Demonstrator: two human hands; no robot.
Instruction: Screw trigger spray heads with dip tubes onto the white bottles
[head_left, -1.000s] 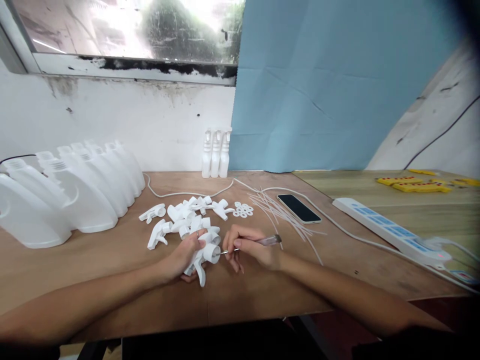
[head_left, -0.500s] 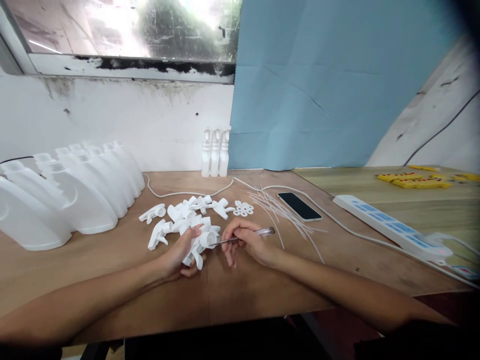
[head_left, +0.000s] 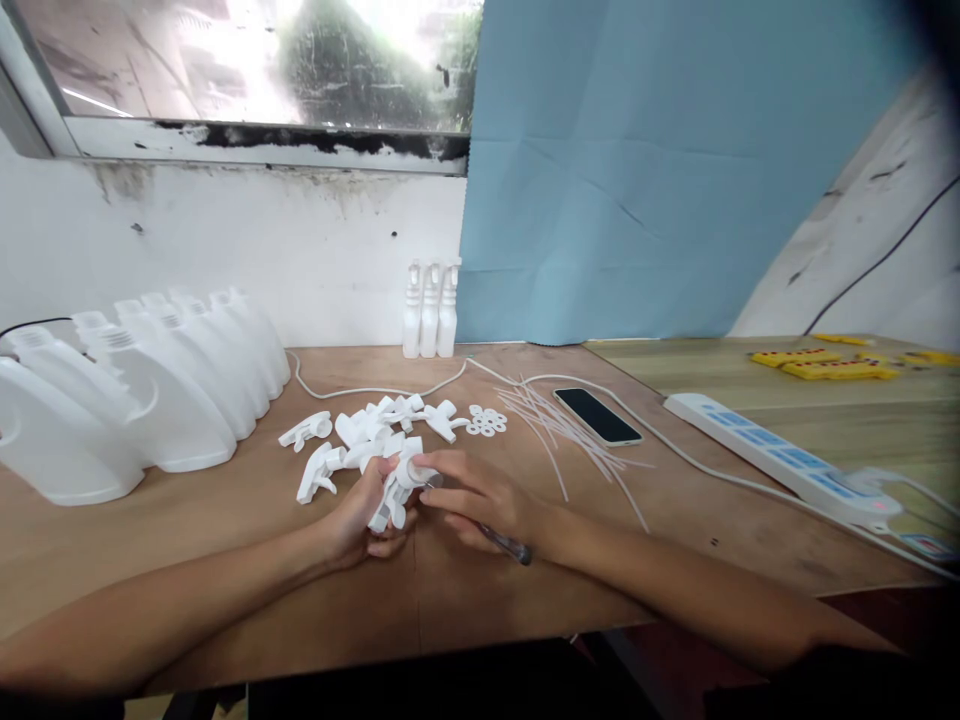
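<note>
My left hand (head_left: 358, 512) is closed around a white trigger spray head (head_left: 394, 498), its round collar turned to the right. My right hand (head_left: 491, 498) grips a thin metal tool with a rounded handle end (head_left: 511, 546), which sticks out below the palm. The tool's slim tip meets the collar opening; how far in it sits is hidden. The fingertips of my right hand touch the collar from above. Just behind lies a loose pile of more white spray heads (head_left: 367, 425), with one (head_left: 319, 472) to the left of my left hand.
White bottles (head_left: 180, 400) stand in rows at left. Three small spray bottles (head_left: 430, 315) stand by the wall. White rings (head_left: 487, 421), thin tubes (head_left: 559, 425) and a phone (head_left: 598, 416) lie behind my right hand. A power strip (head_left: 780, 455) and its cable occupy the right.
My right hand has moved left against the spray head, fingers now on its collar. The tool's handle has swung from pointing right to pointing down toward me.
</note>
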